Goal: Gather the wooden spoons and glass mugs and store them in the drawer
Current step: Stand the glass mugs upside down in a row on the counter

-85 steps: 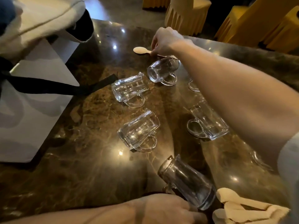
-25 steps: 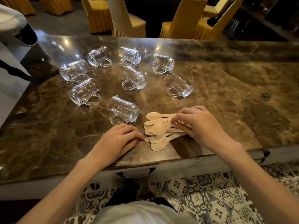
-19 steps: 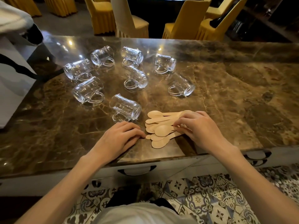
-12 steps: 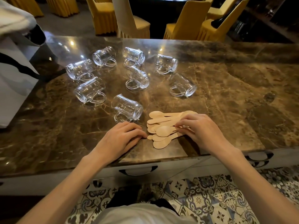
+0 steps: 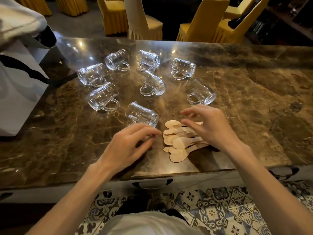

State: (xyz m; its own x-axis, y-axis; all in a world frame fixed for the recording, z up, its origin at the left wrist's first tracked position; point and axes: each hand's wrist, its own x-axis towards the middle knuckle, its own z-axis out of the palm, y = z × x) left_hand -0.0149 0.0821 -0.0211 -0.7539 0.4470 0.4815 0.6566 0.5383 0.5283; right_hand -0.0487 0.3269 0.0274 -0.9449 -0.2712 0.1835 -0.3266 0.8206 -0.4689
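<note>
Eight glass mugs lie beyond the hands; wooden spoons between them.
Left hand and right hand hover half-open, empty; spoons bunched, likely for one grab.

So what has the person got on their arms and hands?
No gloves on the left hand or right hand, and no rings, watch or bracelet that I can see. The left arm and right arm have no sleeves as far as the picture shows. The person wears a white top.
</note>
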